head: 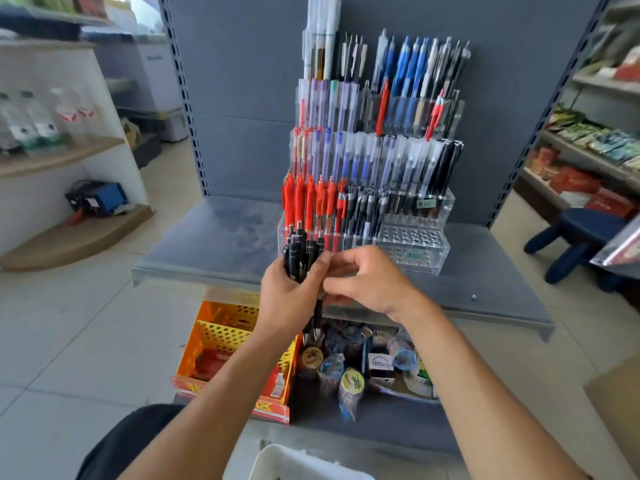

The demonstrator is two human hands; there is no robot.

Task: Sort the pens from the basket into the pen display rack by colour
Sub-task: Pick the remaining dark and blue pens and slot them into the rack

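A clear tiered pen display rack [412, 249] stands on the grey shelf, holding red pens [313, 199] at lower left, black pens at lower middle, and blue, purple and white pens higher up. My left hand [287, 299] grips a bundle of black pens [301, 252] upright in front of the rack's lowest tier. My right hand [367, 278] pinches one black pen of that bundle, whose tip [317, 323] hangs below the hands. The white basket [294, 462] shows only its rim at the bottom edge.
The grey shelf [485, 282] juts toward me, with a lower shelf of stationery tubs [349, 375] and an orange perforated box [225, 337] beneath it. A blue stool [581, 237] stands at right. Store shelving flanks both sides.
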